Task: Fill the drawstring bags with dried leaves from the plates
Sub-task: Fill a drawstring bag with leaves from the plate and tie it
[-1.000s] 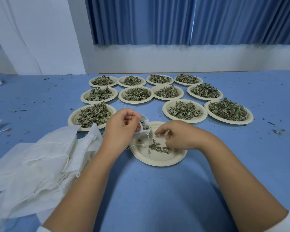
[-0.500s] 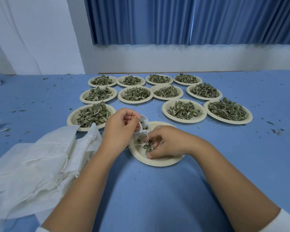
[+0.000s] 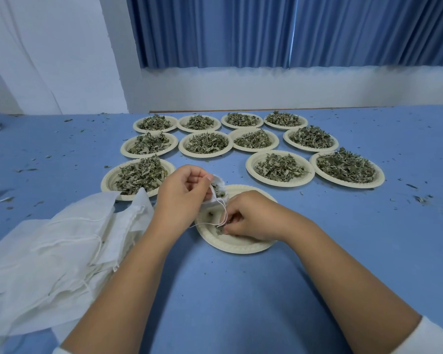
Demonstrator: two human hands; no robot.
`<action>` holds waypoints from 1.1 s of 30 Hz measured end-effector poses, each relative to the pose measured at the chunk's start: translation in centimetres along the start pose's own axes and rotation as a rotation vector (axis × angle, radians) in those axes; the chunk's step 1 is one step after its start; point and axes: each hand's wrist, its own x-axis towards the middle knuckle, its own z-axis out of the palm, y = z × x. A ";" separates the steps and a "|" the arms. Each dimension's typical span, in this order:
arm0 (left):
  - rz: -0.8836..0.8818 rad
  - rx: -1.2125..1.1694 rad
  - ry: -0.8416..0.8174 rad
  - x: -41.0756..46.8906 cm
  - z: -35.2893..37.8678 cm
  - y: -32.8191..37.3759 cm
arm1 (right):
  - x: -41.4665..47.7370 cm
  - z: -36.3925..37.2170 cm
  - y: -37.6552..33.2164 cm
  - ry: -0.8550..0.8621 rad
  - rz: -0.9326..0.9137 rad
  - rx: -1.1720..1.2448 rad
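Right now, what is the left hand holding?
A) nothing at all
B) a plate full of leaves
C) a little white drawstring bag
C: the left hand pinches the small white drawstring bag open above the nearly empty plate, while the right hand pinches dried leaves on that plate.

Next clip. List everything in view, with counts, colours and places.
heaped plates: 11, cream, three rows mid table
dried leaves: green, heaped on each of those plates
near plate: 1, cream, nearly empty, under the hands
empty bags: pile, white, table left
held bag: 1, white, leaves inside, over near plate
table: blue, leaf crumbs scattered
curtain: blue, behind
left hand: grips held bag
right hand: fingers pinch dried leaves on near plate
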 end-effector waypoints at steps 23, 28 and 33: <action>0.013 -0.162 0.111 1.1 -2.1 0.0 | -2.0 -2.9 2.1 0.166 0.278 0.218; 0.028 -0.041 -0.035 0.5 -0.7 -0.1 | -1.5 -2.9 1.2 0.460 0.201 0.443; 0.056 -0.026 -0.059 -0.2 0.5 -0.2 | -0.2 -1.7 -0.5 0.588 0.118 0.676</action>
